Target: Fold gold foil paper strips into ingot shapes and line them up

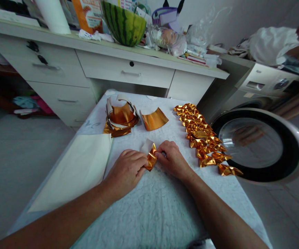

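Observation:
Between my two hands, just above the covered table, is a partly folded piece of gold foil paper with a pale flap sticking up behind it. My left hand pinches its left side, fingers curled. The thumb and fingers of my right hand close on its right edge. Beyond my hands a single curved gold foil sheet lies by itself. To its left sits a curled stack of gold foil sheets. Folded gold foil pieces are lined up in rows along the right side.
A pale paper sheet covers the table's left part. Behind the table stands a white desk with drawers, bearing a cut watermelon and plastic bags. At the right, the open round door of a washing machine reaches close to the table edge.

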A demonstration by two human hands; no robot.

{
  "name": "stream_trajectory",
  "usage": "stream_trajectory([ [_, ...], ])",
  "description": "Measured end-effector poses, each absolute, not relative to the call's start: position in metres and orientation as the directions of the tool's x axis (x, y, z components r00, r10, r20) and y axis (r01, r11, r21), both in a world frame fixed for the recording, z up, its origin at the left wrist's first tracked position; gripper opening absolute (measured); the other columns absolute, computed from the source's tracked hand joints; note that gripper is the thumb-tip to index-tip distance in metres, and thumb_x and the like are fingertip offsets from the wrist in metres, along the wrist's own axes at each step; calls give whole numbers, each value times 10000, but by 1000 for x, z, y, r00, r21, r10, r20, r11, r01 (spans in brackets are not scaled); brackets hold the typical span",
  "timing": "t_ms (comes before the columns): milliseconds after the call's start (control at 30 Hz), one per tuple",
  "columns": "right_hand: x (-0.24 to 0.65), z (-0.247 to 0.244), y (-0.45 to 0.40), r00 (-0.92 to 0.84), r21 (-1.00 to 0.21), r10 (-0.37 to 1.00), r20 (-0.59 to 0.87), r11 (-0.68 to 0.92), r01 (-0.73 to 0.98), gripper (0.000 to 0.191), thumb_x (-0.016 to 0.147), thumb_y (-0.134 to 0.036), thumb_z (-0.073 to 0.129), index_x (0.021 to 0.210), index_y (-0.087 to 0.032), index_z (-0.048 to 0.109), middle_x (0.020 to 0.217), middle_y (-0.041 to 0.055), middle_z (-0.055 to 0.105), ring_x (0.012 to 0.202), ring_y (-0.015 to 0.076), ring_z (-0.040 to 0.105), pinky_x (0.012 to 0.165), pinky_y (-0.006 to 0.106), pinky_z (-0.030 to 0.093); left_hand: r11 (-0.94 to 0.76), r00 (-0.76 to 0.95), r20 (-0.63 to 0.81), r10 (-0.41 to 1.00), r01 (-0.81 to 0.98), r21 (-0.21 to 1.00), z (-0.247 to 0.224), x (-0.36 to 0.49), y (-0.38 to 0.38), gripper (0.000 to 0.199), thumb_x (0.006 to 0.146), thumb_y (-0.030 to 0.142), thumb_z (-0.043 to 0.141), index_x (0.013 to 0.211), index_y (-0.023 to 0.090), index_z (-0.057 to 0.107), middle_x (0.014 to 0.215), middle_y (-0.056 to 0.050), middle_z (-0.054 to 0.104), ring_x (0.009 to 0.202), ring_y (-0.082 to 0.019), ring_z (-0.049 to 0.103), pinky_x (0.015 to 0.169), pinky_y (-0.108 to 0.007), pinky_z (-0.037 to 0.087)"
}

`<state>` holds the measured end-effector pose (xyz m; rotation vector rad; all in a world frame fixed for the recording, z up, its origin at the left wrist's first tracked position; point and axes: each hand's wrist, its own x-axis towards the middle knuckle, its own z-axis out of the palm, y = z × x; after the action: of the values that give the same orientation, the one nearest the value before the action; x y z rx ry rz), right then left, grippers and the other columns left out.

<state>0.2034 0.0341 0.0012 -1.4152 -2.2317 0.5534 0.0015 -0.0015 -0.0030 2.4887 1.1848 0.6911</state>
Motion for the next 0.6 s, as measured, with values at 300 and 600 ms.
stream_trajectory([
  [300,201,-5,33,-326,-496,931,163,363,789,60,807,-158,647,830,-181,596,941,57,578,921,213,469,827,342,336,-617,569,253,783,651,442,-1,0,-3,72,836,148,622,878,203,646,973,-36,693,933,-227,612,859,-416,457],
  [600,201,5,32,-556,-546,809,191,558,625,228,815,2,505,835,-185,635,852,38,632,850,177,532,820,310,375,-588,538,264,801,623,515,-5,2,-1,86,854,144,597,802,203,631,882,-21,682,868,-198,602,807,-371,455],
])
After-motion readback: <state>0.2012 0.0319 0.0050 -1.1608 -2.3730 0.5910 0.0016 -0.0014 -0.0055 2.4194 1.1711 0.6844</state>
